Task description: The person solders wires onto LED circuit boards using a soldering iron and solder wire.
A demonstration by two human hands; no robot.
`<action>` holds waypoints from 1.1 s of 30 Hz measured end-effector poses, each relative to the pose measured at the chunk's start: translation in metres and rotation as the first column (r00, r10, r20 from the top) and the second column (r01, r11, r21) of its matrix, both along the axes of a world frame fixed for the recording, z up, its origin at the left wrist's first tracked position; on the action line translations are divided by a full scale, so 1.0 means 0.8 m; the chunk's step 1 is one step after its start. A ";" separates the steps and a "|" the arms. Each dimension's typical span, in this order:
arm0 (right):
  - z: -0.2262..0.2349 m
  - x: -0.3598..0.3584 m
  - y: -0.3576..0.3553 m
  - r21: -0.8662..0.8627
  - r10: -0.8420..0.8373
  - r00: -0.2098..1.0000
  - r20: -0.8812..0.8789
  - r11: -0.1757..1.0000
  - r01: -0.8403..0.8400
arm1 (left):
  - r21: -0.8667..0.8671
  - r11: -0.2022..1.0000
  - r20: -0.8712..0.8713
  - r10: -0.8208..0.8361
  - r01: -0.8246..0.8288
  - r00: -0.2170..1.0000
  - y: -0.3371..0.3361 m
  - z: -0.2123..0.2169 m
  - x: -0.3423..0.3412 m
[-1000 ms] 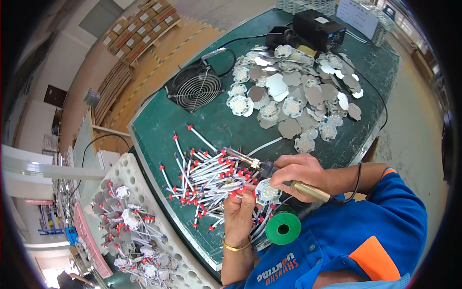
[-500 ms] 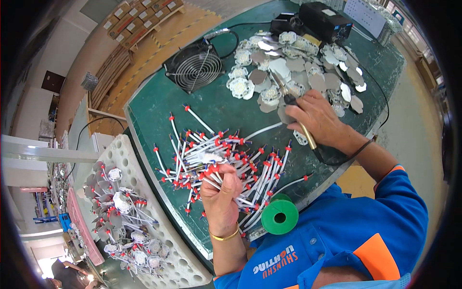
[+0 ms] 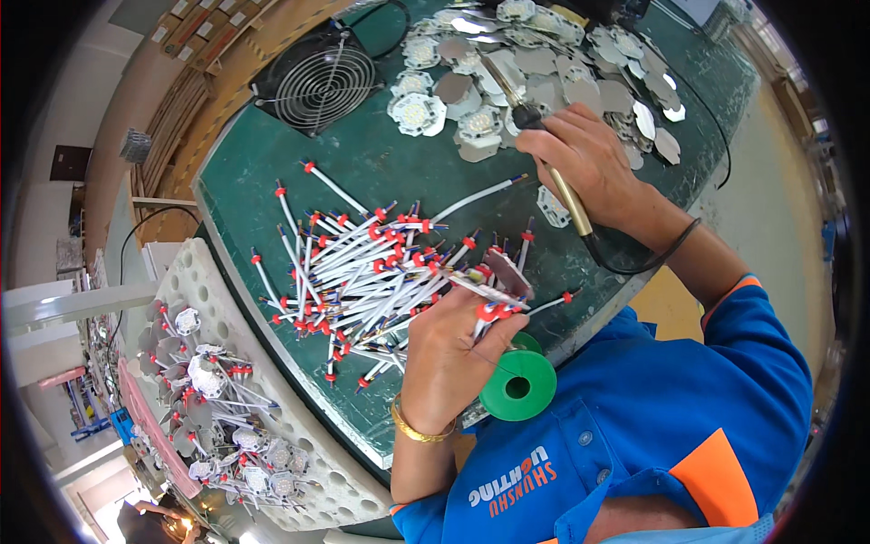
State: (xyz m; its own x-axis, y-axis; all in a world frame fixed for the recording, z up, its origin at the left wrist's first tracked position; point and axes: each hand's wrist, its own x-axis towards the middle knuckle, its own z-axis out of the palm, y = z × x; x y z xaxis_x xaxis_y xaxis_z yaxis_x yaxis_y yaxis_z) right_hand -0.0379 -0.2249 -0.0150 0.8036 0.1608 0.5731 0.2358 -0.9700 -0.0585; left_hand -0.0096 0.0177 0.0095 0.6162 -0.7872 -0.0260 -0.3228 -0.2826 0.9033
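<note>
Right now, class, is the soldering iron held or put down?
Held: the right grip is around the soldering iron, tip toward the discs.

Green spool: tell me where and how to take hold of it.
Grip the green spool by the outer rim of its front flange, probably coming from the picture's right. That round edge is exposed there, while the left hand crowds its upper left.

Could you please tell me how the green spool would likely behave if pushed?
The green spool would probably roll if resting on its rim, since its end is circular. It also seems stiff, as that end looks flat and unbent.
</note>
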 end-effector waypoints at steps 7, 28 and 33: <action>-0.014 0.000 -0.011 0.189 -0.093 0.995 0.037 0.978 0.085 | 0.228 0.928 0.243 -0.347 0.295 0.906 -0.046 0.006 0.019; 0.027 -0.005 0.017 0.731 0.026 0.999 0.042 0.680 -0.048 | -0.494 0.804 -0.580 -0.021 -0.332 0.814 -0.008 -0.007 0.036; 0.037 -0.005 0.061 0.984 0.252 0.966 -0.053 0.180 0.007 | -0.474 0.729 -0.743 -0.031 -0.494 0.668 0.001 -0.021 0.030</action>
State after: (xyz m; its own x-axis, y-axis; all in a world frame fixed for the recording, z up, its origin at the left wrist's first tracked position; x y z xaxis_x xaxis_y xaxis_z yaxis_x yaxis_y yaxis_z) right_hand -0.0416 -0.1758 0.0148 0.9252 -0.3134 0.2140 0.2058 -0.0594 -0.9768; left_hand 0.0143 0.0186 -0.0070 0.7863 -0.6102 -0.0968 0.4261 0.4221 0.8001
